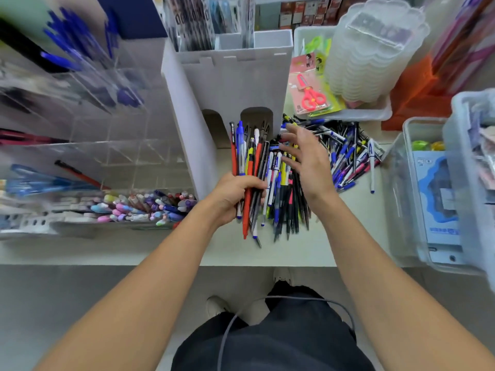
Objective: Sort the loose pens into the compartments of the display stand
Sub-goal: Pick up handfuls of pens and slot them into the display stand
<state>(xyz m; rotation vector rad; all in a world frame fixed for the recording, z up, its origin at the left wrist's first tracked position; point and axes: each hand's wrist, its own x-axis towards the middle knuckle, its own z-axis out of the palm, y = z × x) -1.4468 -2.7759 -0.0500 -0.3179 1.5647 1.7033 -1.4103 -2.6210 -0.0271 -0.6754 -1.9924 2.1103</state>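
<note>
Red, blue, black and yellow barrels fan out of the left hand [232, 197], which is closed around a thick bundle of pens [253, 172] held roughly upright over the counter [267, 253]. The right hand [308, 159] hovers just beside the bundle with fingers spread and palm turned towards it, holding nothing; whether its fingertips touch the pens cannot be told. More pens hang or lie just beneath that hand, close against the bundle. Behind and to the right, a pile of loose pens [348, 148] lies scattered on the counter. Directly behind the bundle stands a white stand [233, 84] with arched openings at its base and packaged items in its top slots. To the left sits a clear display stand [107, 156], blurred, with blue pens in its upper compartments, a red pen lower down, and pastel pens [150, 207] in the front row. A tray to the right holds packaged red scissors [312, 96].
</note>
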